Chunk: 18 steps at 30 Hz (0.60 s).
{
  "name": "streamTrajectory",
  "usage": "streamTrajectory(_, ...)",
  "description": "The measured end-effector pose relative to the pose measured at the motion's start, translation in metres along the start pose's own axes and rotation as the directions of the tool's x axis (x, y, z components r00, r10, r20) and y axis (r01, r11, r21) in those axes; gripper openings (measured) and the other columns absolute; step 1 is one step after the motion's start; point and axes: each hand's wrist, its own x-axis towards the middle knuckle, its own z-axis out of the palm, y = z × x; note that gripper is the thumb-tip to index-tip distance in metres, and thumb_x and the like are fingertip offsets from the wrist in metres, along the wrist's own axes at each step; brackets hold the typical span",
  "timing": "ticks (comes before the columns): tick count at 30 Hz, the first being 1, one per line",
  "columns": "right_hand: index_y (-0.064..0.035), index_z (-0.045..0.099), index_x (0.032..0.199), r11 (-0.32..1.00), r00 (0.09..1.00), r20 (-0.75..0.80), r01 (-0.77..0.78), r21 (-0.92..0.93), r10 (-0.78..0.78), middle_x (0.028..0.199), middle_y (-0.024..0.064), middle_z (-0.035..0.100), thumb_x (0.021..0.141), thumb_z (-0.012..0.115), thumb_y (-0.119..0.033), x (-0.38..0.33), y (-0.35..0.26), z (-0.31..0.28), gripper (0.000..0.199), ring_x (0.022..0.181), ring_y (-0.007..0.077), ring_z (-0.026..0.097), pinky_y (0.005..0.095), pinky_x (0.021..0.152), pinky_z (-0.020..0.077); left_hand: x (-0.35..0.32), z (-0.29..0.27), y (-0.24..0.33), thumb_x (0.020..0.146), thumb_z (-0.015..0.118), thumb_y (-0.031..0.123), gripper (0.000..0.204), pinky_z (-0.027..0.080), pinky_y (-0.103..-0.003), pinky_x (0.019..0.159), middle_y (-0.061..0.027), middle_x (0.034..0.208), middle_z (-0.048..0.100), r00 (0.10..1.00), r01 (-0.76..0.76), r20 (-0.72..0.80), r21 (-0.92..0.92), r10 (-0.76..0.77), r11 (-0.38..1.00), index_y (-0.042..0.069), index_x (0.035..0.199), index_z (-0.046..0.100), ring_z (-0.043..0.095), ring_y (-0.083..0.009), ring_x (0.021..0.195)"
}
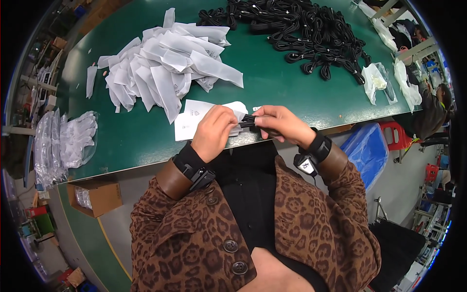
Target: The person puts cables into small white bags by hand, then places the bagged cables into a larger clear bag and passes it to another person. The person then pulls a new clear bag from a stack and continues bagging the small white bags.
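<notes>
Near the front edge of the green table, my right hand point(283, 125) is closed around one end of a coiled black cable point(247, 121). The cable's other end meets the mouth of a white translucent bag point(186, 127). My left hand point(213, 130) pinches that bag at its opening, thumb and fingers together. How far the cable reaches inside is hidden by my left fingers. Beneath and behind my left hand, white bag material with small dark print lies on the tabletop.
A heap of filled-looking white bags point(163, 63) lies at the left back. Many bundled black cables point(316, 36) cover the right back. Clear plastic packs point(63, 143) rest at the left edge, above a cardboard box point(97, 197). A red stool point(393, 136) and blue plastic point(367, 153) stand right.
</notes>
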Motion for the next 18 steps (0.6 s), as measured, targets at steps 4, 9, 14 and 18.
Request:
streamTrajectory(4,0.0007,0.058,0.111,0.847,0.989,0.146,-0.069,0.526,-0.010,0.079,0.0052,0.063,0.099,0.054,-0.021,0.012,0.024,-0.004,0.025,0.054,0.0059,0.051,0.0209,0.047,0.0391,0.008,-0.005,0.003,0.072,0.065,-0.008,0.018,0.046,-0.037,0.072,-0.0110,0.090,0.056,0.995,-0.100,0.029,0.052,0.099,0.994,0.000,0.085,0.056,0.056,-0.0306,0.084)
streamTrajectory(9,-0.0001,0.056,0.115,0.932,0.941,-0.177,0.319,0.174,-0.289,0.077,0.0026,0.060,0.102,0.047,-0.025,0.010,0.013,0.013,0.029,0.052,0.0029,0.044,0.0171,0.044,0.0334,0.017,-0.013,0.003,0.071,0.065,-0.008,0.018,0.046,-0.037,0.073,-0.0106,0.092,0.056,0.991,-0.128,-0.022,0.106,0.131,0.986,0.001,0.084,0.056,0.054,-0.0304,0.084)
streamTrajectory(14,-0.0016,0.059,0.116,0.849,0.987,-0.138,0.138,0.509,-0.078,0.078,0.0031,0.058,0.100,0.051,-0.018,0.015,0.005,0.012,0.024,0.060,0.0059,0.047,0.0179,0.052,0.0376,0.027,-0.018,0.007,0.071,0.066,-0.008,0.018,0.046,-0.037,0.074,-0.0103,0.093,0.057,0.976,-0.213,-0.006,0.181,0.218,0.960,0.002,0.083,0.057,0.053,-0.0300,0.087)
streamTrajectory(18,-0.0056,0.064,0.115,0.770,0.683,-0.358,0.529,-0.358,-0.636,0.088,0.0058,0.056,0.092,0.060,-0.007,0.018,-0.005,0.026,0.024,0.068,0.0116,0.050,0.0218,0.058,0.0423,0.033,-0.024,0.010,0.073,0.066,-0.005,0.015,0.046,-0.036,0.075,-0.0099,0.096,0.058,0.984,-0.137,-0.089,0.165,0.153,0.977,0.002,0.083,0.058,0.053,-0.0296,0.088)
